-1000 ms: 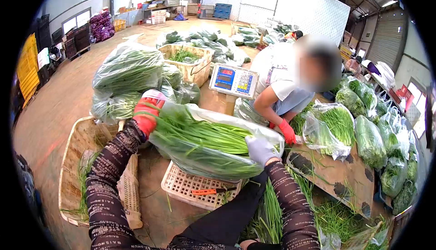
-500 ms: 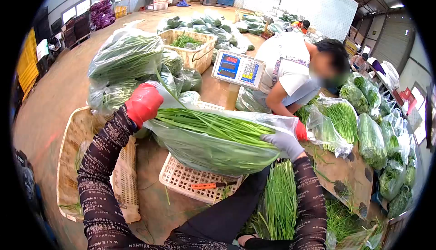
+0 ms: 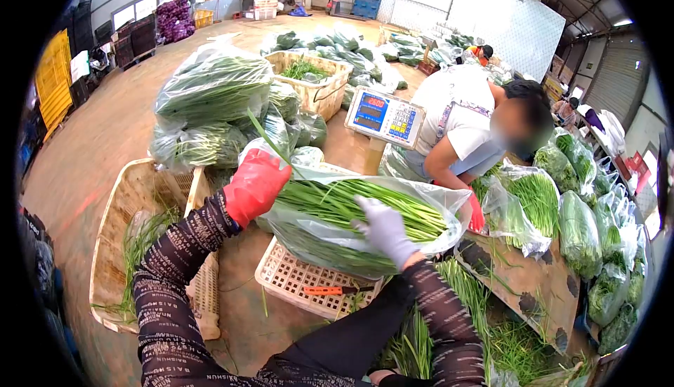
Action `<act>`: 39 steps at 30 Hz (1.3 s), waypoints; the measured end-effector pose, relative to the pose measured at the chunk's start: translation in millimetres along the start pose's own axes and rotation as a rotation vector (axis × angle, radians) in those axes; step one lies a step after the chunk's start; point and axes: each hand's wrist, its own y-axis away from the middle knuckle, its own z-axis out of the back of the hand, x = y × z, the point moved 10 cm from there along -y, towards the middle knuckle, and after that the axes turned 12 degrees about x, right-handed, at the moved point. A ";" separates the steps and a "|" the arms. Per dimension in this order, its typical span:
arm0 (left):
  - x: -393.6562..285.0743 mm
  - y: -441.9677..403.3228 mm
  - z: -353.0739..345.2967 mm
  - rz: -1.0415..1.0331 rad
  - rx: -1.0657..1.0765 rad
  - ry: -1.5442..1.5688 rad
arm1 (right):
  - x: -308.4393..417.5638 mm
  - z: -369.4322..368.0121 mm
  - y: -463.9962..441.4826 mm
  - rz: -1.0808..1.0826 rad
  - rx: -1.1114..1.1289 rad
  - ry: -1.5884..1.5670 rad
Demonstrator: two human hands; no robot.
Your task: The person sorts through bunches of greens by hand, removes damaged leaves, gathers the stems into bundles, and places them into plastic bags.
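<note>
My left hand [image 3: 258, 185], in a red glove, is closed on the left edge of a clear plastic bag [image 3: 330, 246]. Long green stalks [image 3: 351, 208] fill the bag, and one leaf sticks up beside the glove. My right hand [image 3: 382, 229], in a pale grey glove, lies on the stalks inside the open bag with its fingers apart. Under the bag is an upturned white crate [image 3: 281, 274] with an orange-handled knife [image 3: 326, 291] on it. Just behind the bag stands a scale display [image 3: 385, 118].
A co-worker [image 3: 456, 113] in red gloves bends at the right beside another bag of stalks [image 3: 530, 204]. An empty-looking crate [image 3: 112, 246] lies left, below stacked full bags [image 3: 210, 99]. Loose stalks [image 3: 519, 345] and a worn board [image 3: 533, 281] are at the lower right.
My right hand has moved from the bag's right end leftward onto the stalks, its fingers now spread. The stalks' cut ends show at the right. The display's digits changed.
</note>
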 end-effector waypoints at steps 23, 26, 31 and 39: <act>60.7 72.1 60.3 0.050 -0.686 1.086 | -56.6 94.7 178.4 -0.182 -0.917 -0.387; 81.4 85.0 37.6 0.194 -0.733 1.293 | -61.4 118.2 178.4 -0.399 -0.874 -0.098; 85.8 70.2 9.2 0.241 -0.580 1.338 | -74.1 94.6 116.2 -0.502 -0.469 0.403; 80.9 30.3 -40.6 0.455 -0.155 1.341 | -157.5 71.4 99.9 -0.873 -0.110 0.743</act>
